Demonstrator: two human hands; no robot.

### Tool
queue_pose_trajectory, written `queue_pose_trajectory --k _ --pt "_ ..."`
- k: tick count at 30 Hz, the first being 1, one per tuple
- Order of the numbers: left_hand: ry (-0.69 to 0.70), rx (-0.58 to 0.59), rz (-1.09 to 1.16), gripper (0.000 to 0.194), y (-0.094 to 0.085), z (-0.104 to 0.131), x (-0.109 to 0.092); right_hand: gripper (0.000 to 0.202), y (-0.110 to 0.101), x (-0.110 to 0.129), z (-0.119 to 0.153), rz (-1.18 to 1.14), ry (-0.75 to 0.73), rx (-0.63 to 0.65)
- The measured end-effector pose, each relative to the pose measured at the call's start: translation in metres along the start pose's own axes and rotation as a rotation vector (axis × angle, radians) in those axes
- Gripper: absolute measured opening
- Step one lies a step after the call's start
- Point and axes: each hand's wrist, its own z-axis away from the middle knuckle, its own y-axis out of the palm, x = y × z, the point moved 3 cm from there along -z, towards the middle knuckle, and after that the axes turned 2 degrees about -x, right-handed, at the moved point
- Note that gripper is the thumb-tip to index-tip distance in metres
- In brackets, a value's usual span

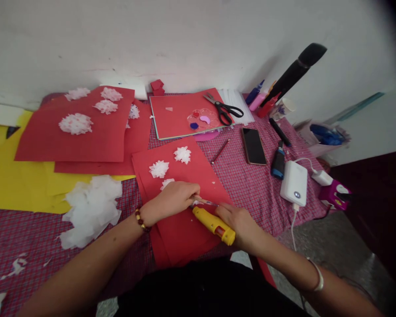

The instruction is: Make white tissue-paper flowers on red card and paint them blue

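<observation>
My left hand (pixel 178 198) is closed, its fingertips pinching a thin brown-and-grey stick (pixel 206 202), perhaps a brush or pencil. At the stick's other end are the curled fingers of my right hand (pixel 240 224). Just below it, against my right hand, is a yellow tool (pixel 214 225) with a red window; whether it is gripped or only lies there I cannot tell. Under both hands lie stacked red paper sheets (pixel 181 237). White ruffled paper tufts (pixel 159 169) sit on the top sheet, one partly covered by my left hand.
Left are a heap of white tissue pieces (pixel 91 209), yellow sheets (pixel 36 185) and red sheets (pixel 72 149) with tufts. Behind lie scissors (pixel 222 110) and a paint palette (pixel 203 119). A phone (pixel 254 146), cutter (pixel 277 163) and corded power bank (pixel 293 182) are right.
</observation>
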Motion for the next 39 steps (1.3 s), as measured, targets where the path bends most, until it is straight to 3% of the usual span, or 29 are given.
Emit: queue_pose_trajectory --k 11,18,28,39 --pt "-0.019 0.017 0.001 0.018 0.0 0.0 0.0 0.007 0.008 -0.009 0.006 0.011 0.018 -0.033" --pt "-0.012 0.012 0.005 0.02 0.001 0.001 0.001 0.013 0.004 -0.012 0.014 -0.053 0.066 0.019" --pt "-0.018 0.022 -0.005 0.021 -0.002 -0.001 -0.001 0.002 0.004 -0.015 0.016 -0.098 0.082 0.026" --pt "-0.028 0.036 -0.01 0.02 -0.004 0.0 -0.002 0.014 0.007 -0.018 0.016 -0.055 0.053 -0.033"
